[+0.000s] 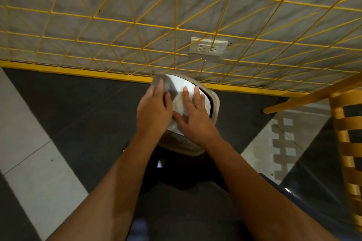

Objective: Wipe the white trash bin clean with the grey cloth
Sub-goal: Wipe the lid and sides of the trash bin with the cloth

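The white trash bin [212, 101] stands on the dark floor against the wall, seen from above, with a white lid inside a beige rim. A grey cloth [170, 86] lies on the lid's far left corner. My left hand [153, 110] presses flat on the cloth, fingers together and pointing away from me. My right hand [193, 112] rests flat on the white lid beside it, fingers spread, holding nothing. My hands hide most of the lid's near half.
A yellow wire grid [176, 29] covers the grey wall behind the bin, with a socket plate [208, 47] just above it. A yellow wooden chair [346, 133] stands at the right. The floor has dark and white tiles [33, 143].
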`<state>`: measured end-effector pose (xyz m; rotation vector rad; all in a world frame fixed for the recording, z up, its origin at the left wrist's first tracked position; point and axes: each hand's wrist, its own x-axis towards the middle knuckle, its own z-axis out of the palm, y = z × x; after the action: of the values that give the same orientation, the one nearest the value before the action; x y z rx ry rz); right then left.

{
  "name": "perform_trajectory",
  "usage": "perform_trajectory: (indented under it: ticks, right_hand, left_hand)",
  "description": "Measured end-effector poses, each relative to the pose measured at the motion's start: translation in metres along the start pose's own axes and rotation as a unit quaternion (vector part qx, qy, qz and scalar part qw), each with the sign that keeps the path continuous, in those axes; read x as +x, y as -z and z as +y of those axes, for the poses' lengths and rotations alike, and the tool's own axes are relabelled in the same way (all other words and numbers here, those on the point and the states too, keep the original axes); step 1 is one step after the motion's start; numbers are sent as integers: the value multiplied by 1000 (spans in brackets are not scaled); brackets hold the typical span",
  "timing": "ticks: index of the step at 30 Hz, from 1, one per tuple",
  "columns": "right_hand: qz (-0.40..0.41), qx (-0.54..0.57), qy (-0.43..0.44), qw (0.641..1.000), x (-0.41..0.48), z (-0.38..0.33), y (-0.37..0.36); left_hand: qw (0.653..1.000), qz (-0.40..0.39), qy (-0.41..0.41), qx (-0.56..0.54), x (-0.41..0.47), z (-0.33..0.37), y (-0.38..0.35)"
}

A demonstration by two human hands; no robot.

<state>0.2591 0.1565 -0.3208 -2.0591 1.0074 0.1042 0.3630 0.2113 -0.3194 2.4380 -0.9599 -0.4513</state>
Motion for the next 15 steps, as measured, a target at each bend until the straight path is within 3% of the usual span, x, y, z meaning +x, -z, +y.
perform_trajectory:
  ticks: [3,15]
  right_hand:
    - [5,-14,3,1000,-1,0,0]
    - [5,-43,-5,999,-1,-1,-3]
  left_hand:
    - [999,-16,-26,-16,17,-3,0]
    - [972,-37,195,-129,-31,-25,5]
